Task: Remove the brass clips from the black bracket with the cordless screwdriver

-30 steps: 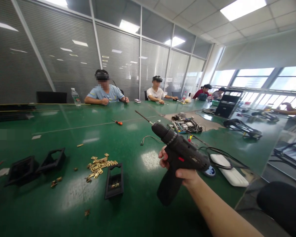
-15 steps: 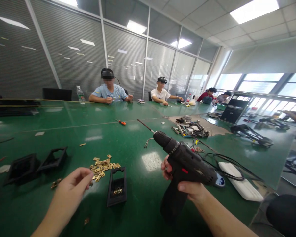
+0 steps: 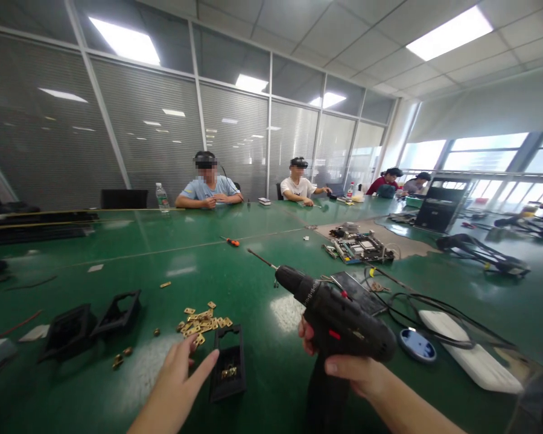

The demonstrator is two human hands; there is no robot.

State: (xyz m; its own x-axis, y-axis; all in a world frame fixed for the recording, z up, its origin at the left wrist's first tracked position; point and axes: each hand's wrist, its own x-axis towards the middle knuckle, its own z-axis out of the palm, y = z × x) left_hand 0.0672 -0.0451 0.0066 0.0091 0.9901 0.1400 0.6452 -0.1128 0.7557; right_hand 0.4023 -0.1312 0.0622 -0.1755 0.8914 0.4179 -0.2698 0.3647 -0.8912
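My right hand (image 3: 353, 367) is wrapped round the grip of a black cordless drill (image 3: 330, 319), whose long bit points to the upper left. With thumb and fingers apart, my left hand (image 3: 181, 374) hovers at the left edge of a black plastic housing (image 3: 228, 389); whether the thumb touches it I cannot tell. Small brass pieces (image 3: 228, 371) sit inside this housing. Just beyond my left fingers lies a pile of flat brass plates (image 3: 203, 322) with holes. A few small brass parts (image 3: 117, 360) are scattered to the left.
Two more black housings (image 3: 67, 331) stand at left. A blue round dish (image 3: 417, 345), a white bar-shaped object (image 3: 470, 349) and black cables lie at right. Farther off are an orange-handled screwdriver (image 3: 232, 242) and a circuit board (image 3: 359, 246). Several people sit around the table.
My left hand has shifted from beside the brass pile towards the black housing, and its pinched fingers have spread. The drill stays in my right hand. The view has tilted up and turned slightly left.
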